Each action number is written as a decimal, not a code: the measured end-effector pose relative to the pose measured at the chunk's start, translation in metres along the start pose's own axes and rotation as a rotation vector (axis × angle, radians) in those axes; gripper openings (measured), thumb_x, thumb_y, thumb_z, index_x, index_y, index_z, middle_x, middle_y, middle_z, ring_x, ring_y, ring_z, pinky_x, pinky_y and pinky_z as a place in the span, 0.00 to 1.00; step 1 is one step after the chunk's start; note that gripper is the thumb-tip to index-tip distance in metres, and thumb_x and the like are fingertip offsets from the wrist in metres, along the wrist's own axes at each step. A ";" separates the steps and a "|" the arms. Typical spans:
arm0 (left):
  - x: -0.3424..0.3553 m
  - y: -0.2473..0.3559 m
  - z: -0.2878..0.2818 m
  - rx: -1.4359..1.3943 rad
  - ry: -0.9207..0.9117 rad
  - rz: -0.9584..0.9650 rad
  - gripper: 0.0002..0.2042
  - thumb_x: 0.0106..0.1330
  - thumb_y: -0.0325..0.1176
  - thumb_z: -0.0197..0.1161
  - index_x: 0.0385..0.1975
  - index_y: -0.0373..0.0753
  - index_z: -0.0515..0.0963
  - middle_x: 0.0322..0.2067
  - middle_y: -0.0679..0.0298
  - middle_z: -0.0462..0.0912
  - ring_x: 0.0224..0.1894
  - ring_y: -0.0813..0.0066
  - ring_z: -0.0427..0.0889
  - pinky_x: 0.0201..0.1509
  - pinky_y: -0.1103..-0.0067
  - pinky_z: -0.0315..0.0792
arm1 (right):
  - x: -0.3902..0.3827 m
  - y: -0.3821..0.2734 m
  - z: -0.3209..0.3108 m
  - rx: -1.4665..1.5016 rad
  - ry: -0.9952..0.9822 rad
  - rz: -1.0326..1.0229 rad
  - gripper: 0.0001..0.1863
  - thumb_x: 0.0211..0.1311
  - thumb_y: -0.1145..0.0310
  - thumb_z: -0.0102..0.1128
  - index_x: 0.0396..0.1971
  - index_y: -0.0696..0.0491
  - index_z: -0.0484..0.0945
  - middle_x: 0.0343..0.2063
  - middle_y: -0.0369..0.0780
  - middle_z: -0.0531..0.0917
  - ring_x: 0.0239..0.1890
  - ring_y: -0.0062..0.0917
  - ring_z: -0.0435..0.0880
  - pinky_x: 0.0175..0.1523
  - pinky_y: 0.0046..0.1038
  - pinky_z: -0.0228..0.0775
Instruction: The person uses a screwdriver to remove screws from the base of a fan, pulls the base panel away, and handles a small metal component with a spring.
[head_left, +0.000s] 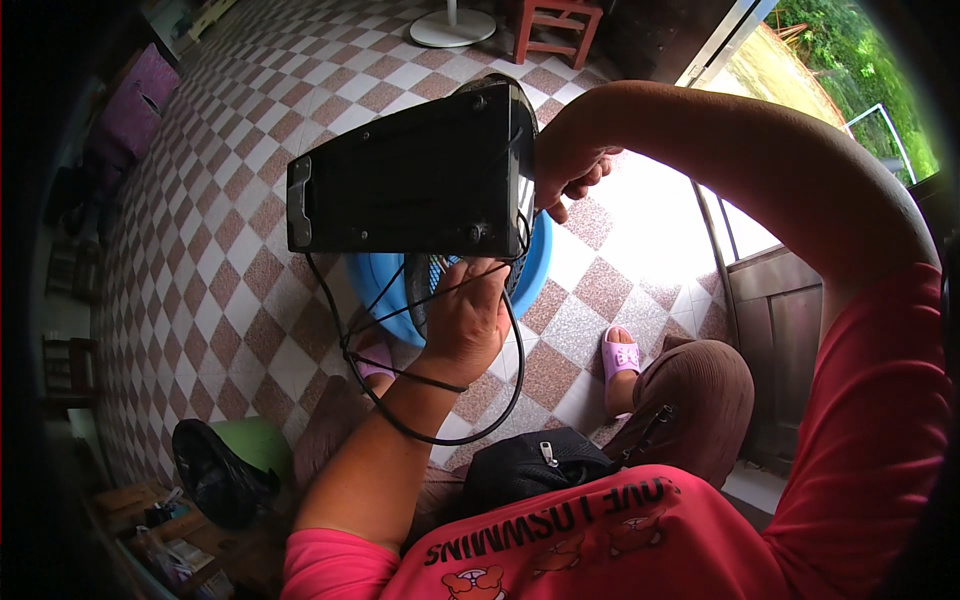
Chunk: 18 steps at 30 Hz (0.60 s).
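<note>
A black box-shaped appliance (pixel 410 175) with a power cord hangs tilted in front of me. Its flat underside, with screws and small feet, faces me. My left hand (pixel 468 315) is closed on its near edge, its fingertips hidden behind the casing. Loops of the black cord (pixel 512 385) hang around my left wrist. At the appliance's right end is my right hand (pixel 575 180), wrist bent and fingers curled; whatever it grips is hidden. A blue basin (pixel 540 265) stands on the floor below, mostly covered by the appliance. A dark thing with blue patterning shows inside it.
Checkered tiles (pixel 230 300) cover the floor. A green bin (pixel 250 445) with a black liner stands at the lower left, near a cluttered wooden shelf (pixel 190 525). A red stool (pixel 555 30) and a white round base (pixel 452 28) are at the back. An open doorway is on the right.
</note>
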<state>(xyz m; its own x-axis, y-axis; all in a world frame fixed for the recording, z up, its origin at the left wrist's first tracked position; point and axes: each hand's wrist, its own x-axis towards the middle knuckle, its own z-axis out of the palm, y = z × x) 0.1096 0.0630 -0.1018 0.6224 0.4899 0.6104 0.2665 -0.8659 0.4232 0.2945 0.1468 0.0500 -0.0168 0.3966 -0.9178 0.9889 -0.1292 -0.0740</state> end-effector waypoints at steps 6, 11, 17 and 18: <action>0.005 0.003 -0.001 0.048 0.097 0.001 0.24 0.45 0.17 0.58 0.46 0.38 0.70 0.44 0.59 0.75 0.45 0.60 0.74 0.50 0.72 0.66 | 0.007 0.000 0.001 -0.330 0.018 -0.036 0.06 0.50 0.69 0.58 0.24 0.55 0.74 0.13 0.33 0.69 0.13 0.17 0.61 0.19 0.21 0.54; 0.004 0.004 0.000 0.034 0.083 0.000 0.24 0.46 0.17 0.58 0.47 0.38 0.69 0.45 0.59 0.76 0.46 0.60 0.73 0.51 0.73 0.66 | 0.008 0.000 0.004 -0.528 0.099 -0.106 0.07 0.56 0.65 0.56 0.29 0.53 0.76 0.18 0.36 0.76 0.18 0.23 0.72 0.24 0.25 0.66; -0.001 -0.001 0.005 0.011 0.004 0.028 0.27 0.39 0.15 0.60 0.44 0.37 0.64 0.49 0.49 0.72 0.51 0.50 0.70 0.57 0.64 0.62 | 0.004 0.010 0.017 -0.698 0.479 -0.383 0.08 0.57 0.63 0.55 0.30 0.52 0.77 0.20 0.37 0.77 0.20 0.23 0.74 0.26 0.26 0.68; 0.000 0.000 0.005 0.009 0.004 0.029 0.27 0.39 0.15 0.60 0.44 0.37 0.64 0.49 0.49 0.72 0.51 0.50 0.70 0.57 0.64 0.62 | 0.005 0.014 0.020 -0.717 0.573 -0.434 0.08 0.57 0.63 0.55 0.30 0.52 0.77 0.20 0.37 0.77 0.20 0.24 0.74 0.26 0.26 0.68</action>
<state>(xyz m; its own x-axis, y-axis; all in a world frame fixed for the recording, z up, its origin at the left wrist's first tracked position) 0.1132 0.0623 -0.1044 0.6272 0.4651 0.6248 0.2549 -0.8805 0.3996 0.3049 0.1282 0.0368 -0.5087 0.6800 -0.5280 0.7730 0.6308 0.0677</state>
